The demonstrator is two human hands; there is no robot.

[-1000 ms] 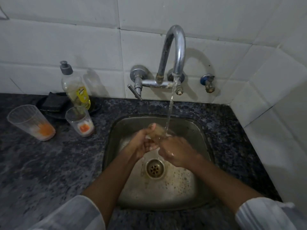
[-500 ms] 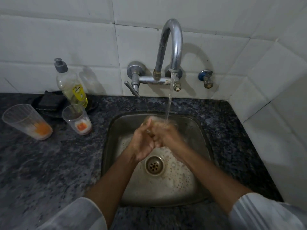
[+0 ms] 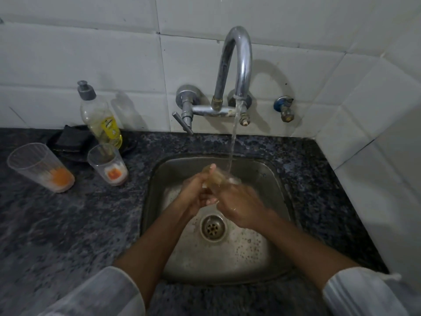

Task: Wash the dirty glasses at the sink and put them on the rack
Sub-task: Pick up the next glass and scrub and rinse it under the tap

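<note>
Catching the stream from the tap (image 3: 237, 71), a clear glass (image 3: 216, 175) is held over the steel sink (image 3: 282, 179), above and behind the drain (image 3: 213, 228). The left hand (image 3: 196, 197) curls its fingers round the glass from the left, thumb tip up at the rim. The right hand (image 3: 239, 205) wraps it from the right, knuckles wet. The glass itself is blurred and mostly hidden by both hands. On the dark speckled bench (image 3: 68, 224), left of the sink, two more glasses stand apart with orange dregs in the bottom: a smaller glass (image 3: 107, 164) nearer the sink and a larger glass (image 3: 41, 167) farther left. Just behind the smaller one stands a dish soap bottle (image 3: 100, 117), beside a black scrub pad (image 3: 73, 139) against the white tiled wall (image 3: 91, 53).
</note>
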